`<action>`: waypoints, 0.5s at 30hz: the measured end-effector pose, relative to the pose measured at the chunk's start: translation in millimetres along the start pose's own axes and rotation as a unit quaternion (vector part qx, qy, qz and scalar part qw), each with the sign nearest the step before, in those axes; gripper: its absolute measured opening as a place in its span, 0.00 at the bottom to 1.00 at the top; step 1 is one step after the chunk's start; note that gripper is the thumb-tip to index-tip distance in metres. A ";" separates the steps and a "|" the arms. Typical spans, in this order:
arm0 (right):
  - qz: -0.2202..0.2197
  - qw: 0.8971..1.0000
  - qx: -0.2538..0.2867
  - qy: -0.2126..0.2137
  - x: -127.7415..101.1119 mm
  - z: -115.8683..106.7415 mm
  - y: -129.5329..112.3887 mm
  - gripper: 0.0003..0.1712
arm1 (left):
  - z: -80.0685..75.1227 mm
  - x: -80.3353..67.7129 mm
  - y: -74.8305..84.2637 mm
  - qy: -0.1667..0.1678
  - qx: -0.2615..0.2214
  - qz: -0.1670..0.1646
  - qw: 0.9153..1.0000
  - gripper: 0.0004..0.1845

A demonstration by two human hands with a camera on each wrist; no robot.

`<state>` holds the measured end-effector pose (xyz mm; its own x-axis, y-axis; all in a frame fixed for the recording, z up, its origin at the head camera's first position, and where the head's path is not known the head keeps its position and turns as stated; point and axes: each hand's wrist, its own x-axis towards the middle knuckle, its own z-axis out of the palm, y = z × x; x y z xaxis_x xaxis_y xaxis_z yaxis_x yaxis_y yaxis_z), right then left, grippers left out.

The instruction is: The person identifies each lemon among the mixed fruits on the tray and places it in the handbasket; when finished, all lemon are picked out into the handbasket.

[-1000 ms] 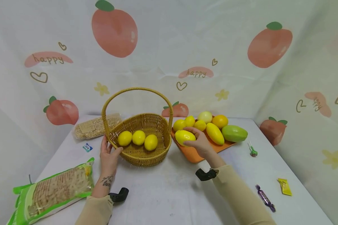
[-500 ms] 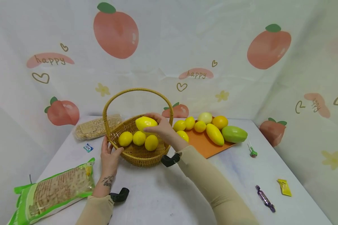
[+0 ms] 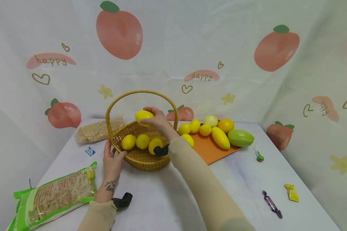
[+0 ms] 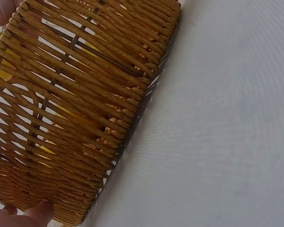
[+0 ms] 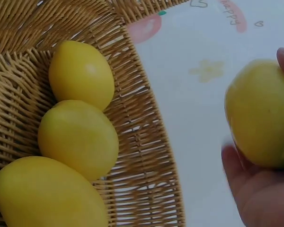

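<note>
A wicker basket (image 3: pixel 150 162) with a tall handle stands on the white table, three lemons (image 3: pixel 142 141) in a row inside it. My right hand (image 3: pixel 154 119) grips a fourth yellow lemon (image 3: pixel 142 115) above the basket's far rim, under the handle. In the right wrist view that lemon (image 5: pixel 260 113) sits in my fingers beside the three lemons (image 5: pixel 78 137) in the basket (image 5: pixel 146 156). My left hand (image 3: pixel 112 158) holds the basket's near left rim; in the left wrist view the woven wall (image 4: pixel 80 109) fills the frame with a fingertip (image 4: pixel 38 213) at its bottom edge.
An orange tray (image 3: pixel 211 149) right of the basket carries more lemons, an orange, a pale round fruit and a green mango (image 3: pixel 240 137). A green noodle pack (image 3: pixel 53 194) lies front left, a grain bag (image 3: pixel 99 129) behind the basket. Wrapped candies (image 3: pixel 272 203) lie at the right.
My right hand picked a lemon off the orange tray and carried it left, now over the basket's far side. The left hand stayed on the rim.
</note>
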<state>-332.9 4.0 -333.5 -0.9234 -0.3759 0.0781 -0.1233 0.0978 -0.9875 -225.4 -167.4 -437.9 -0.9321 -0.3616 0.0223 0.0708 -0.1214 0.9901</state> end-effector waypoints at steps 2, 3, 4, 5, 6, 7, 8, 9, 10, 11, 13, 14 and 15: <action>-0.007 1.000 -0.003 0.007 -1.7 0.5 0.6 0.36 | 0.7 1.0 0.2 0.003 0.001 -0.003 1.000 0.46; -0.010 1.000 -0.002 0.012 -2.8 0.7 1.3 0.35 | 1.1 1.3 0.4 0.004 0.001 -0.003 1.000 0.46; -0.016 1.000 -0.002 0.015 -4.5 0.6 2.2 0.35 | 1.4 1.5 0.4 0.005 0.001 -0.005 1.000 0.46; -0.020 1.000 -0.003 0.017 -6.7 0.6 3.0 0.35 | 1.8 1.5 0.6 0.006 0.001 -0.006 1.000 0.46; -0.024 1.000 0.000 0.019 -9.7 0.4 3.5 0.34 | 2.3 1.6 0.7 0.006 0.001 -0.006 1.000 0.46; -0.028 0.999 0.005 0.018 -13.3 0.1 3.8 0.34 | 2.7 1.4 0.7 0.007 0.002 -0.006 1.000 0.46; -0.032 0.999 0.012 0.016 -17.6 -0.5 4.3 0.34 | 2.7 1.3 0.8 0.008 0.001 -0.006 1.000 0.46; -0.036 0.999 0.023 0.012 -22.6 -1.4 4.7 0.34 | 2.7 1.3 0.8 0.007 0.001 -0.005 1.000 0.46; -0.041 0.999 0.031 0.008 -28.5 -2.6 4.7 0.34 | 2.5 1.3 0.6 0.008 0.001 -0.005 1.000 0.46; -0.044 0.998 0.041 0.006 -34.9 -4.4 4.7 0.34 | 2.3 1.1 0.7 0.009 0.002 -0.005 1.000 0.46; -0.057 0.997 0.059 0.006 -48.5 -9.9 5.1 0.33 | 1.4 0.7 0.8 0.009 0.005 -0.002 1.000 0.46; -0.063 0.996 0.065 0.010 -56.0 -13.1 4.8 0.32 | 0.7 0.6 0.7 0.009 0.007 -0.001 1.000 0.46; -0.070 0.995 0.074 0.017 -63.0 -16.7 5.0 0.32 | 0.0 0.4 0.8 0.008 0.009 0.000 1.000 0.46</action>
<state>-281.4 43.6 -341.0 -0.9125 -0.3454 0.2192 -0.1999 -0.0912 -0.9756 -225.7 -167.6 -437.0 -0.9258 -0.3773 0.0207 0.0644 -0.1037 0.9925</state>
